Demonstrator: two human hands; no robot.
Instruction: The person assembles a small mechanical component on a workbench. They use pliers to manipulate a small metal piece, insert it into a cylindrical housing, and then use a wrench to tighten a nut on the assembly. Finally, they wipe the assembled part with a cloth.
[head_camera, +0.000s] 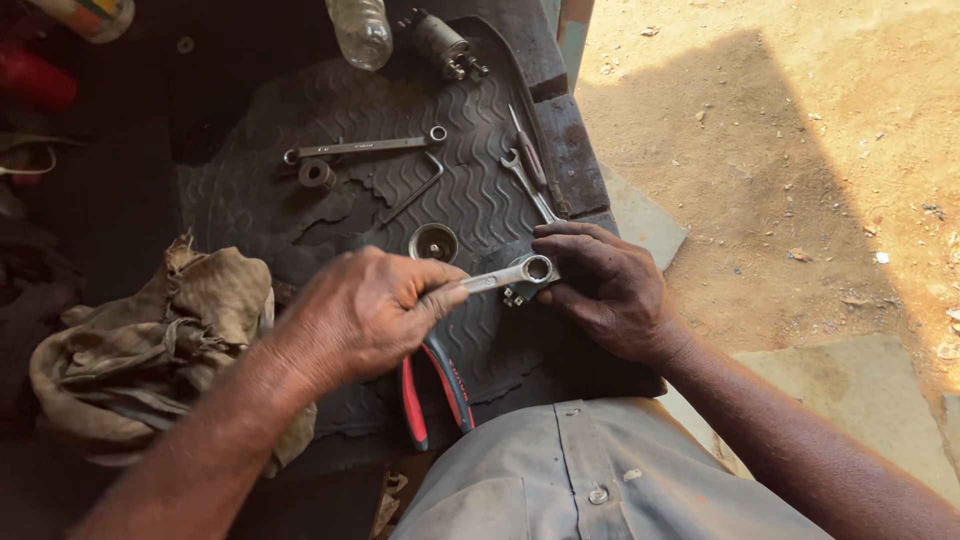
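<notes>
Ring spanner (510, 273): mid-frame, ring end seated on a small fitting (516, 294) over the rubber mat (470, 190).
Left hand (365, 312): closed round the spanner's handle.
Right hand (605, 290): fingers pressed down, steadying the fitting.
Pliers (432, 385): red-handled, under the left hand.
Risk: ring may slip off, knuckles striking the mat.

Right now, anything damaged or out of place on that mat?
The rubber mat is torn left of its middle, by the small ring, with a ragged hole showing a darker layer. Its near edge hangs past the ledge. The left hand holds a wrench on a small part steadied by the right hand. Tools lie scattered.
</notes>
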